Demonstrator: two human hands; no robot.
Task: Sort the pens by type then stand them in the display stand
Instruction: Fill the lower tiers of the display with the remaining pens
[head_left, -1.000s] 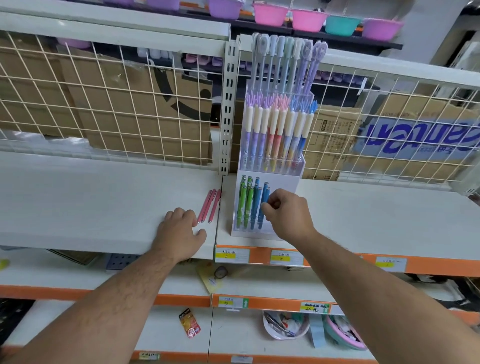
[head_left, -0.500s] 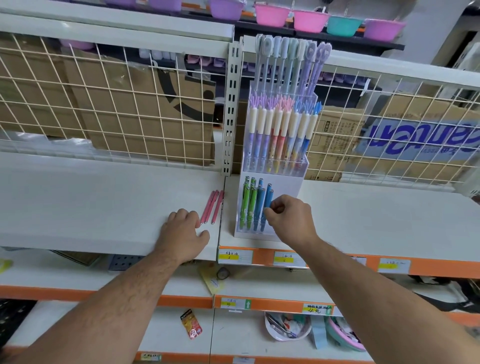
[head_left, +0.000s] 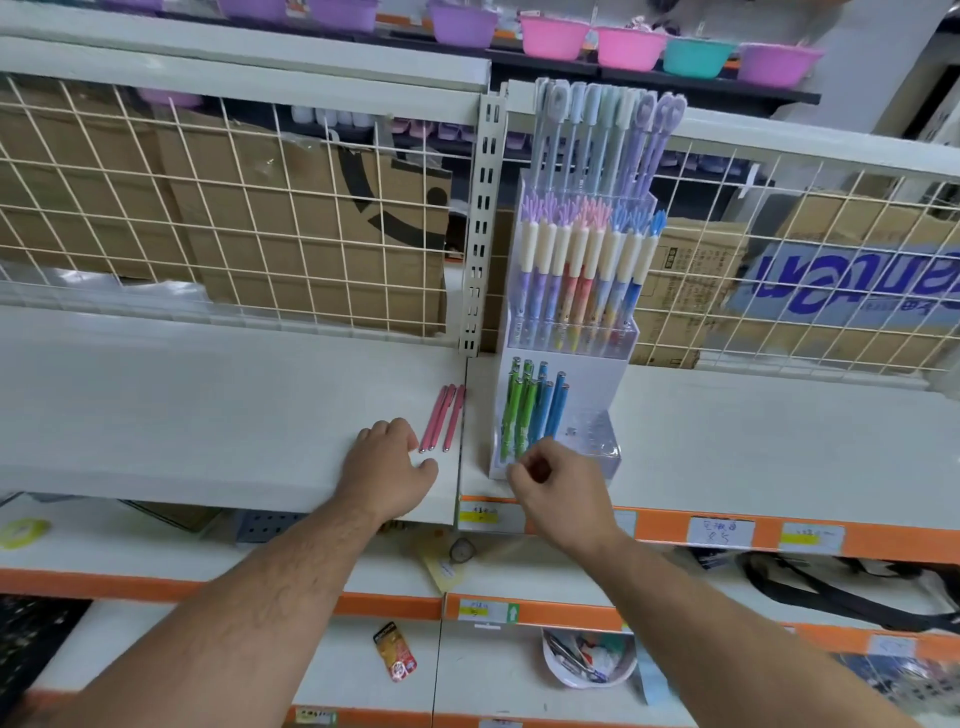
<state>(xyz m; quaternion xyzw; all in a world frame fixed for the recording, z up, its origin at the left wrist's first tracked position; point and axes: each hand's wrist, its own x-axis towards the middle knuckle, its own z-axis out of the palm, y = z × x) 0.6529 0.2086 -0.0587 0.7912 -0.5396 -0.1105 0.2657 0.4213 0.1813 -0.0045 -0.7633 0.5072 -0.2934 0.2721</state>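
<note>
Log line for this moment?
left hand: resting on shelf | right hand: at blue pens in display stand, grip unclear | pink pens: three on shelf

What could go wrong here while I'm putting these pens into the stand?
The three pink pens lie loose beside your left hand near the edge of the shelf; a nudge could roll them off. Your right hand sits at the front of the tall, loaded display stand; a bump might tip it.
</note>
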